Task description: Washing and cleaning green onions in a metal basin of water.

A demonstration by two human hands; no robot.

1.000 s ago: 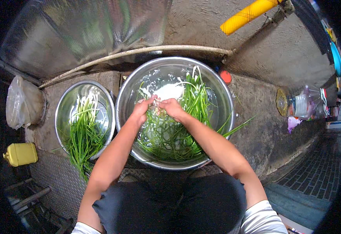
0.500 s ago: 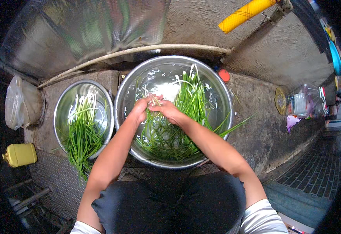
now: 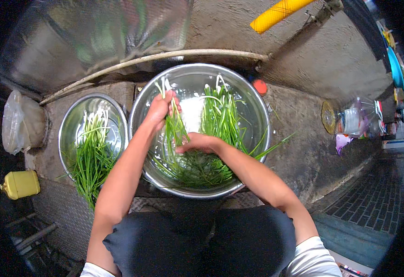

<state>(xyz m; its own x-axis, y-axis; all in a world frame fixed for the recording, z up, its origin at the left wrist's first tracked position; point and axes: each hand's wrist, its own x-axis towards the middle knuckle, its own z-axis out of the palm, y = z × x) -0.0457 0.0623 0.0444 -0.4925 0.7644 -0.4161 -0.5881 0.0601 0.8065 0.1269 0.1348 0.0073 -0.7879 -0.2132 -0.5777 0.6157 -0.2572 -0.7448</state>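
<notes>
A small bunch of spring onions [image 3: 176,123] hangs from my left hand [image 3: 159,110], whose fingers are wrapped round it just below the white ends. Lower down, my right hand [image 3: 199,143] has its fingers curled about the green leaves of the same bunch. Both hands are over a large metal basin [image 3: 263,108] of water. More spring onions [image 3: 225,115] lie along the basin's right side, white ends at the far side. Loose green leaves float at its near side.
To the left, a smaller metal basin [image 3: 62,134] holds another heap of spring onions [image 3: 92,152], leaves draping over its near rim. A bagged tub [image 3: 24,122] and a yellow jerrycan [image 3: 21,184] are further left. A pale pipe [image 3: 155,56] runs behind; a red object [image 3: 260,86] sits behind the large basin.
My left hand has moved up and away from my right, lifting the white ends toward the far rim. My right hand has slid nearer to me along the leaves.
</notes>
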